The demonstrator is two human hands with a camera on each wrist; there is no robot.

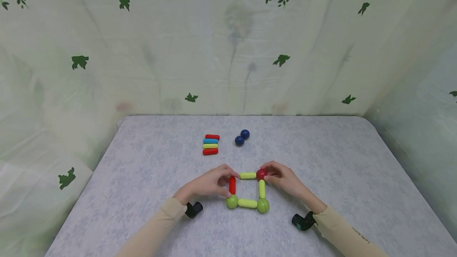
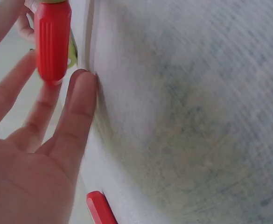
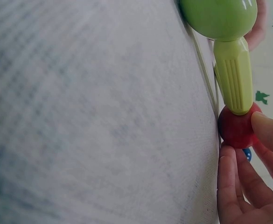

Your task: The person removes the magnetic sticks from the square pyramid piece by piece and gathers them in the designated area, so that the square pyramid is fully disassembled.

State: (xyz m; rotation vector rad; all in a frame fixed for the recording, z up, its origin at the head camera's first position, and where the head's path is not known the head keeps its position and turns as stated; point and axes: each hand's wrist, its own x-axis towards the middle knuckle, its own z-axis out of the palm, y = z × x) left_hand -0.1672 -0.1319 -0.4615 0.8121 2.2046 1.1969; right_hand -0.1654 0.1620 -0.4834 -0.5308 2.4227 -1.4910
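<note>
Magnetic rods and balls form a four-sided outline on the table. Its left side is a red rod [image 1: 232,185], joined to a green ball [image 1: 232,202]. A yellow-green rod [image 1: 248,203] links that ball to a second green ball [image 1: 263,206]. Another yellow-green rod [image 1: 262,189] rises to a red ball [image 1: 261,174], from which a third yellow-green rod [image 1: 248,175] reaches left. My right hand [image 1: 285,178] pinches the red ball between thumb and fingers. Around the red rod, my left hand [image 1: 214,179] spreads its fairly straight fingers, thumb by the green ball and fingertips at the rod's far end.
Farther back lie stacked loose rods: a red rod [image 1: 212,137], a blue rod [image 1: 210,141], a yellow-green rod [image 1: 210,146] and another red rod [image 1: 210,151]. Two dark blue balls [image 1: 239,140] sit right of them. A leaf-patterned curtain [image 1: 214,50] stands behind the table.
</note>
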